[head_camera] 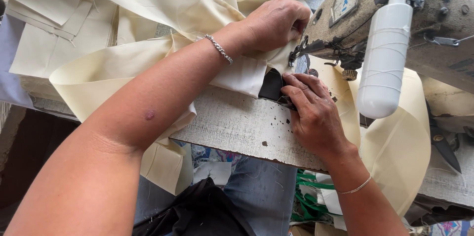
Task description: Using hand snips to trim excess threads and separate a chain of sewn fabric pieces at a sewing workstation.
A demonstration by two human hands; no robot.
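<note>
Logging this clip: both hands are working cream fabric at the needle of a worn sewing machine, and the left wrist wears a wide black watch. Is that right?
Not quite. The head view shows the left hand wearing a thin silver chain bracelet, not a watch. The rest holds: it and the right hand work the cream fabric at the worn sewing machine.

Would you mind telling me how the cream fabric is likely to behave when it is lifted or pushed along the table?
The cream fabric looks floppy: it drapes over the table edge and folds on itself. It probably bunches when pushed, since it already wrinkles under the left hand. It seems thin and light, perhaps slightly smooth, so the right hand pinning it may help.
</note>
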